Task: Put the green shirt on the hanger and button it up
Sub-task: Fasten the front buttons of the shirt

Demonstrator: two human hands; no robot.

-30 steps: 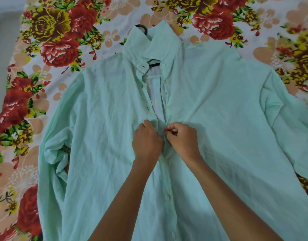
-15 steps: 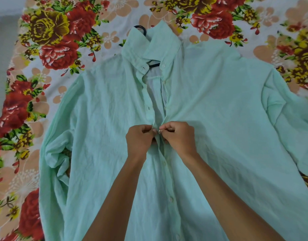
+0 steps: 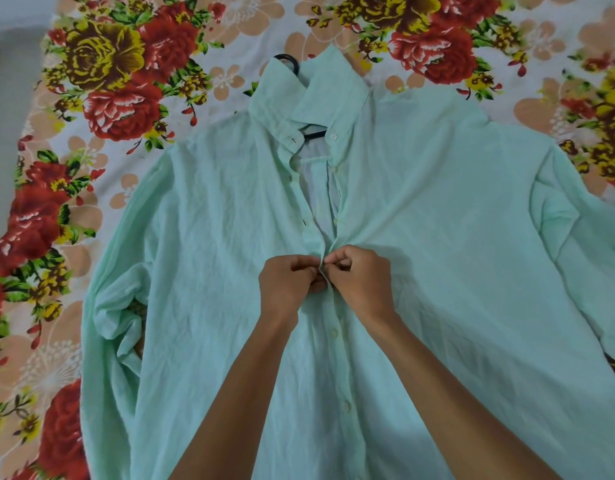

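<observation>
Green thin cotton shirt point(image 3: 437, 271) laid flat on flowery bed sheet point(image 3: 101, 98), black hanger point(image 3: 314, 135) inside collar, above grip. Cloth soft, floppy, light; best pinched at front edges. Left hand point(image 3: 287, 284) and right hand point(image 3: 359, 278) curled, touching, front edges pinched mid-chest. Buttons below done.

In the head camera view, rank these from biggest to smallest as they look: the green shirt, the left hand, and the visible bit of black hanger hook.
1. green shirt
2. left hand
3. hanger hook, mostly hidden behind the collar, so only its visible part counts.
</observation>
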